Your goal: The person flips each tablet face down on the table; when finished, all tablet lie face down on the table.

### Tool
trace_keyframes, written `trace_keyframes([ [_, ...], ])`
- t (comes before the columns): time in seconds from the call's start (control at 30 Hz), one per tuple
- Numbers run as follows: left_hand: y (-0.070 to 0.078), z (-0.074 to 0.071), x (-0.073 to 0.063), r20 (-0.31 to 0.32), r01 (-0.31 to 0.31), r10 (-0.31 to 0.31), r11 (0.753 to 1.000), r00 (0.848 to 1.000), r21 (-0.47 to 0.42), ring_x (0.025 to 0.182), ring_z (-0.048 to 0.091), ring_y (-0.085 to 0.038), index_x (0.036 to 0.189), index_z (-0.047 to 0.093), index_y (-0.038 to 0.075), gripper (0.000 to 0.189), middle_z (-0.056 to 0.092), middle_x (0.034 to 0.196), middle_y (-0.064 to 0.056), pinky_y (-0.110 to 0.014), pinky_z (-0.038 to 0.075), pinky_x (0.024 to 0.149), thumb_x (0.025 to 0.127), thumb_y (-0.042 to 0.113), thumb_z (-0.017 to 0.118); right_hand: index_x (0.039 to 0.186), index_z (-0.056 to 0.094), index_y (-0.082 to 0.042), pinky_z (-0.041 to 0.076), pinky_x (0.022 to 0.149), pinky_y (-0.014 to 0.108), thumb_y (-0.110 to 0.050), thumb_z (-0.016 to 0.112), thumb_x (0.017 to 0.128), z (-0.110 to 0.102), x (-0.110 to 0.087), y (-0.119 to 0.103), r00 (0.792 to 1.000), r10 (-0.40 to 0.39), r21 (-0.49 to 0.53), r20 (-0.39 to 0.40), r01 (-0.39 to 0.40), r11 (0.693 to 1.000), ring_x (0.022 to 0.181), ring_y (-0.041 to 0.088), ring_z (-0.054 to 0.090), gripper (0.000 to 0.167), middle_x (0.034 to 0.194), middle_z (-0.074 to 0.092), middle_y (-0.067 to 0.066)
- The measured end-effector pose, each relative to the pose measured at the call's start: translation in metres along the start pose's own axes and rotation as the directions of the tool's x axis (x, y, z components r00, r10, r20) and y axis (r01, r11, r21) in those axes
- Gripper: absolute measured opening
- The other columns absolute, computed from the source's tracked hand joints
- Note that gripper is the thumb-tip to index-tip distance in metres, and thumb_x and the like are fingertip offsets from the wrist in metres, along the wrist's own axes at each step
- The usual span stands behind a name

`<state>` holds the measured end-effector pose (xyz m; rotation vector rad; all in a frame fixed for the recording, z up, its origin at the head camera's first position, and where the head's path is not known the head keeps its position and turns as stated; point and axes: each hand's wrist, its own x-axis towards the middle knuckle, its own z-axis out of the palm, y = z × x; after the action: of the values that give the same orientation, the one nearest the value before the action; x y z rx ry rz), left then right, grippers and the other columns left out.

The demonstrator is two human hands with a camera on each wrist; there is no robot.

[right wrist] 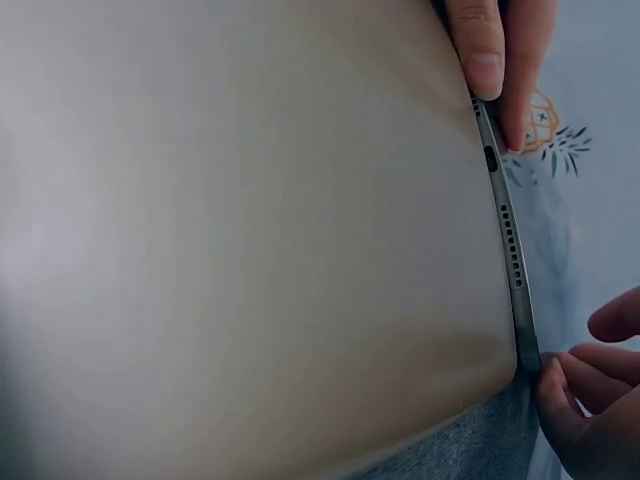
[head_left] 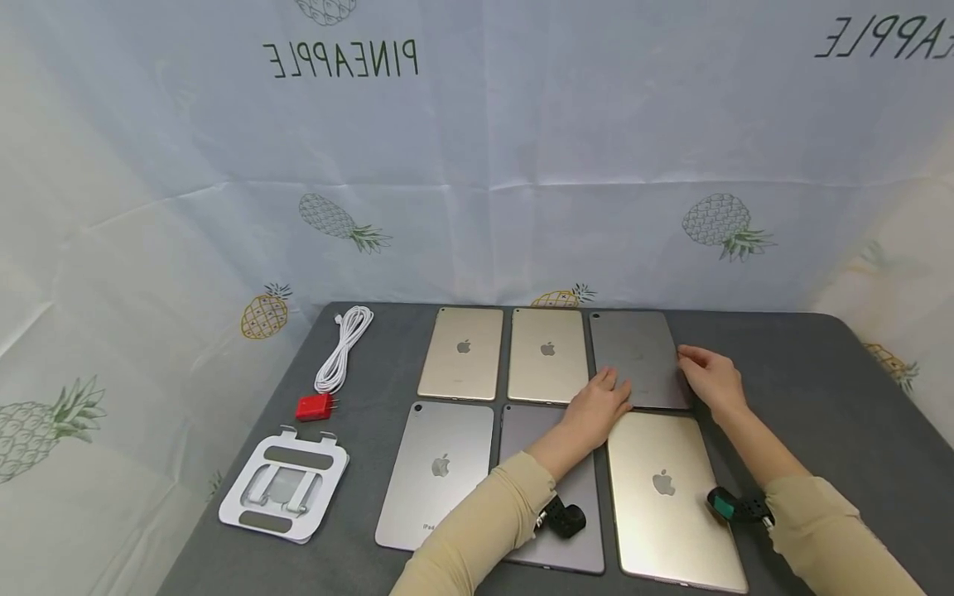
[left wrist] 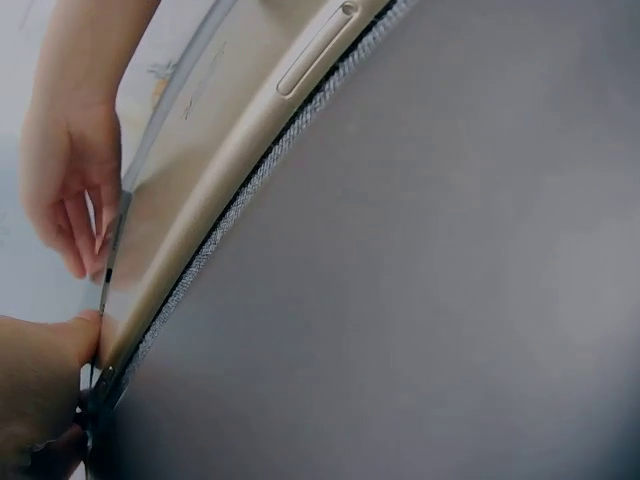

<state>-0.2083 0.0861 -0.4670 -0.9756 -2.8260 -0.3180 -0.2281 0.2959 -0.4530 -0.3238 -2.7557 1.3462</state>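
Observation:
A dark grey tablet (head_left: 639, 356) lies face down at the back right of two rows of tablets. My left hand (head_left: 596, 407) grips its near left corner, with the thumb at the near edge in the right wrist view. On its right side, my right hand (head_left: 711, 382) pinches the edge between curled fingers and thumb. Just in front lies a large gold tablet (head_left: 663, 530), which fills much of the right wrist view. Partly hidden by my left forearm is a grey tablet (head_left: 559, 546). A smaller gold tablet (head_left: 547, 372) lies left of the held one.
Further left lie another gold tablet (head_left: 462, 372) and a silver tablet (head_left: 440, 497). A coiled white cable (head_left: 339, 356), a red charger plug (head_left: 314, 407) and a folded white stand (head_left: 335, 480) line the left side of the grey table (head_left: 797, 372). Pineapple-print cloth (head_left: 484, 149) hangs behind.

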Motion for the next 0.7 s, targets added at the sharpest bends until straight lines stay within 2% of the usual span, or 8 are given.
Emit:
trace_keyframes([
  [0.3,-0.002,0.001,0.002,-0.002,-0.012,0.012,1.000,1.000,0.028,0.135,0.043,-0.023,0.135,0.060,0.016,0.037,0.050,0.143,-0.012,-0.026,0.038,0.105,0.102,0.031,0.050,0.139,0.045,0.010,0.043,0.093,0.059,-0.018,0.045,0.101,0.000,-0.007,-0.002,0.990,-0.135,-0.112,0.036,0.139,0.984,0.122,0.050,0.046,0.047,0.134,0.050,0.032],
  [0.43,-0.006,-0.002,0.004,0.028,-0.053,0.051,0.997,0.998,0.058,0.134,0.044,-0.023,0.134,0.060,0.016,0.036,0.051,0.142,-0.013,-0.026,0.037,0.106,0.103,0.030,0.050,0.137,0.044,0.013,0.044,0.090,0.060,-0.018,0.046,0.100,0.002,-0.005,-0.006,0.982,-0.174,-0.189,0.074,0.186,0.964,0.117,0.052,0.048,0.048,0.131,0.049,0.036],
  [0.53,-0.013,-0.009,0.005,0.092,-0.098,0.095,0.995,0.991,0.021,0.136,0.042,-0.023,0.136,0.058,0.015,0.037,0.049,0.144,-0.012,-0.026,0.035,0.108,0.103,0.029,0.049,0.137,0.042,0.016,0.039,0.094,0.064,-0.019,0.045,0.100,0.006,-0.002,-0.014,0.968,-0.235,-0.225,0.088,0.249,0.942,0.120,0.056,0.042,0.050,0.135,0.042,0.040],
  [0.6,-0.022,-0.016,0.005,0.118,-0.111,0.112,0.994,0.987,-0.020,0.137,0.040,-0.022,0.138,0.056,0.015,0.038,0.048,0.145,-0.011,-0.026,0.034,0.109,0.104,0.030,0.048,0.138,0.039,0.016,0.032,0.097,0.069,-0.021,0.045,0.101,0.010,-0.002,-0.020,0.955,-0.287,-0.237,0.078,0.298,0.925,0.125,0.059,0.033,0.053,0.140,0.034,0.041],
  [0.67,-0.034,-0.024,0.005,0.098,-0.100,0.105,0.994,0.990,-0.052,0.138,0.039,-0.021,0.141,0.054,0.015,0.041,0.045,0.148,-0.011,-0.028,0.033,0.110,0.103,0.032,0.048,0.141,0.036,0.015,0.024,0.099,0.073,-0.025,0.045,0.102,0.016,-0.001,-0.028,0.937,-0.347,-0.242,0.043,0.347,0.906,0.130,0.060,0.023,0.057,0.145,0.026,0.041],
  [0.7,-0.042,-0.028,0.004,0.065,-0.091,0.095,0.994,0.993,-0.057,0.138,0.039,-0.021,0.142,0.053,0.014,0.043,0.045,0.148,-0.011,-0.029,0.033,0.110,0.103,0.033,0.049,0.143,0.034,0.014,0.021,0.100,0.074,-0.028,0.046,0.103,0.019,-0.001,-0.031,0.925,-0.379,-0.246,0.019,0.372,0.895,0.133,0.060,0.018,0.059,0.148,0.022,0.040],
])
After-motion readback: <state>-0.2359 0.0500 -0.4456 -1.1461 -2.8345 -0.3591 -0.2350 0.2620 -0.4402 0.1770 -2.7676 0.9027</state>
